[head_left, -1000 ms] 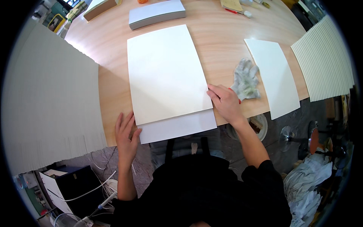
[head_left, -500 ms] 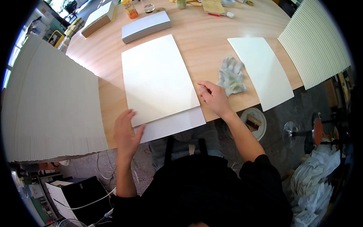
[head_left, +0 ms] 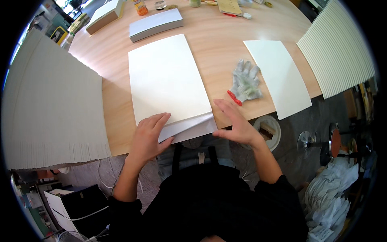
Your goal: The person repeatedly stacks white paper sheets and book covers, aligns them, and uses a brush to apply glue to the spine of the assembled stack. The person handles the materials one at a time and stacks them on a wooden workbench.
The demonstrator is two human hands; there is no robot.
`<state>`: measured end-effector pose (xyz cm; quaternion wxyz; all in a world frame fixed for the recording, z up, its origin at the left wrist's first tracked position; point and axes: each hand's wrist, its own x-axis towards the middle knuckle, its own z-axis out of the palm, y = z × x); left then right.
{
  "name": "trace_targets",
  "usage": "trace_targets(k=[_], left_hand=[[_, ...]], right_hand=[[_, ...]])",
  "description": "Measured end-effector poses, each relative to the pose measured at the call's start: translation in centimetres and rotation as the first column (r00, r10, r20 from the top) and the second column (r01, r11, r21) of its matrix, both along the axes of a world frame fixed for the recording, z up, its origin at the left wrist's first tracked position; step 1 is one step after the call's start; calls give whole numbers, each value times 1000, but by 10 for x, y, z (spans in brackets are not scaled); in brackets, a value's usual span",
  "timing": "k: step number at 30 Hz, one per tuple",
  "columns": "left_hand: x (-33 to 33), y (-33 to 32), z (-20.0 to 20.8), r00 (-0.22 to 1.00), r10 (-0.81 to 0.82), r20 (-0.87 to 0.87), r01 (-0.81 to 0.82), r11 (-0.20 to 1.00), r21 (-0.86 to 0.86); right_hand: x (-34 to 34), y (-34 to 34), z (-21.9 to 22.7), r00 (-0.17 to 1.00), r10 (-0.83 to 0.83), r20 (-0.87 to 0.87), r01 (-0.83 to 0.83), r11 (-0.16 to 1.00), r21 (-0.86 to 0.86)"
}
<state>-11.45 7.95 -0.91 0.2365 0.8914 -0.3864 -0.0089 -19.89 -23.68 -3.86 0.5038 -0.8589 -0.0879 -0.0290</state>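
Observation:
A thick white board or stack of sheets (head_left: 167, 76) lies in front of me on the wooden table. From under its near edge a white paper sheet (head_left: 203, 128) sticks out, its near left part raised and bent up in a slanting crease. My left hand (head_left: 148, 136) rests at the near left corner, fingers lying over the board's edge and thumb apart, against the raised paper. At the near right corner, my right hand (head_left: 237, 123) has its fingers and thumb spread, close beside the paper and holding nothing.
A grey work glove (head_left: 245, 80) with a red cuff lies right of the board, beside another white sheet (head_left: 280, 76). Tall white stacks stand at the left (head_left: 56, 105) and right (head_left: 338, 52). Behind is a block of paper (head_left: 156, 25). A bucket (head_left: 271, 131) stands below the table edge.
My left hand has moved right onto the near edge, and the paper there is now bent up. My right hand has come nearer me and its fingers have spread, uncovering the glove's red cuff.

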Motion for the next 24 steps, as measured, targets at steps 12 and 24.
trace_targets(k=[12,24], left_hand=[[62,50,-23,910,153,-386,-219,967,-133],[65,27,-22,892,309,-330,-351,934,-73]], right_hand=[[78,37,-10,976,-136,169,154,983,-97],[88,54,-26,910,-272,314,346,914,-212]])
